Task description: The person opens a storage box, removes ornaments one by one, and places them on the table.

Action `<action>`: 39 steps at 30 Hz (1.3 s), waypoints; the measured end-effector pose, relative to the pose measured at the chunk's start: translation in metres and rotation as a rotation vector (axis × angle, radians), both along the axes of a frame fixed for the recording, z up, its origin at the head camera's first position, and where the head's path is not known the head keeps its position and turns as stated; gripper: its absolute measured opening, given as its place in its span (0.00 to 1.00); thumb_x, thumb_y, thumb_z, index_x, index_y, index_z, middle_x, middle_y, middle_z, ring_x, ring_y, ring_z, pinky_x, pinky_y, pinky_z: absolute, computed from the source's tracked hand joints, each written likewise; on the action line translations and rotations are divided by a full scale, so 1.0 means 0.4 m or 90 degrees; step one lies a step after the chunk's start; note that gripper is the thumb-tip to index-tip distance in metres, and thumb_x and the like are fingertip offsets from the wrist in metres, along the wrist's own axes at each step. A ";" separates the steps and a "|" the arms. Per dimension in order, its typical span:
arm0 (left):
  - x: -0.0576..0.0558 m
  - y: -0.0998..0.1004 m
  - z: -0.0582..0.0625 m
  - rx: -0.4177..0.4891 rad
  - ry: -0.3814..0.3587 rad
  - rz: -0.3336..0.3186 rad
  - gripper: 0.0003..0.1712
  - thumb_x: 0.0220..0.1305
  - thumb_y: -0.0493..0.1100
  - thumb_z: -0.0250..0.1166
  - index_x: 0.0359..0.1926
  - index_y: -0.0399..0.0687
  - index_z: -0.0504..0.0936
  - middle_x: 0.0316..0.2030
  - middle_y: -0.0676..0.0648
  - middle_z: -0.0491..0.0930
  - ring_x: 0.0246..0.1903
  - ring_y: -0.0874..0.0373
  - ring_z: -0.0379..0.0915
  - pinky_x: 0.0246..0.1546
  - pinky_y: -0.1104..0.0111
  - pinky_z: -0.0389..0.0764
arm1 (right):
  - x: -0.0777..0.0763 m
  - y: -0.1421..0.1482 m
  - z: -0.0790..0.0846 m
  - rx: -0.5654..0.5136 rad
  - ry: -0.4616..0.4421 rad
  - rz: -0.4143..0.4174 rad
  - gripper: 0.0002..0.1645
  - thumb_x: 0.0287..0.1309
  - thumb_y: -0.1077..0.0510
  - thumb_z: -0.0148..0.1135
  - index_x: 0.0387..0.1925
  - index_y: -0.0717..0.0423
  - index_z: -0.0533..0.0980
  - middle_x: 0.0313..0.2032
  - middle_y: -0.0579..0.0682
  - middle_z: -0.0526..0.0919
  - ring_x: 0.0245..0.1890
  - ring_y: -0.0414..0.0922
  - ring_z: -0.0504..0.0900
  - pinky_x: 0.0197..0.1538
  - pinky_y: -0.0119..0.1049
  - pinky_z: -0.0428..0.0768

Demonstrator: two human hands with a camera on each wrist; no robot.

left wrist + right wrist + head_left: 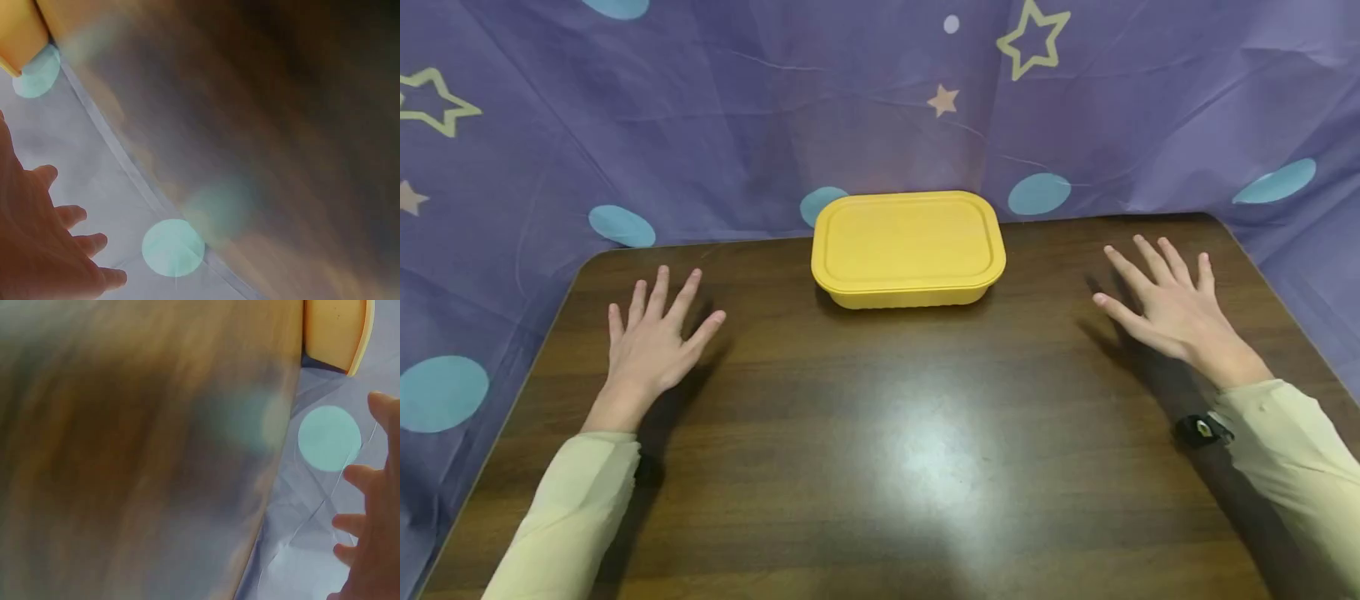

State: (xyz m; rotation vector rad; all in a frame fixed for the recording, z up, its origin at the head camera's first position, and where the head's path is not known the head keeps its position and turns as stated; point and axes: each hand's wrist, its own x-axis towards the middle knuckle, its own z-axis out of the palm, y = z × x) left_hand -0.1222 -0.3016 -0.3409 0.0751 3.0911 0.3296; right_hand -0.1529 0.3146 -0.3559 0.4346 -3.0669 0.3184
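Note:
A yellow lidded box (pixel 910 242) with rounded corners stands near the back edge of the brown wooden table (pixel 820 433), its lid on. To its left, my left hand (pixel 651 350) is held over the table with the fingers spread and nothing in it. My right hand (pixel 1180 312) is on the other side, also spread and holding nothing. Both hands are apart from the box. Each wrist view shows part of the box, the yellow side (pixel 19 34) on the left and the yellow end (pixel 334 331) on the right, beyond the fingers.
A purple cloth (pixel 722 125) printed with stars and blue dots hangs behind the table and at its sides. A small black device (pixel 1202 429) sits at the right wrist beside the pale sleeve (pixel 1292 450). Light reflects off the tabletop's middle.

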 end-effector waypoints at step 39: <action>-0.227 0.230 -0.024 0.500 -0.178 -0.192 0.39 0.76 0.52 0.48 0.77 0.52 0.39 0.75 0.42 0.45 0.72 0.51 0.40 0.69 0.54 0.45 | -0.165 -0.297 0.004 -0.386 -0.121 0.077 0.40 0.68 0.52 0.53 0.73 0.64 0.52 0.70 0.63 0.56 0.69 0.58 0.55 0.68 0.53 0.54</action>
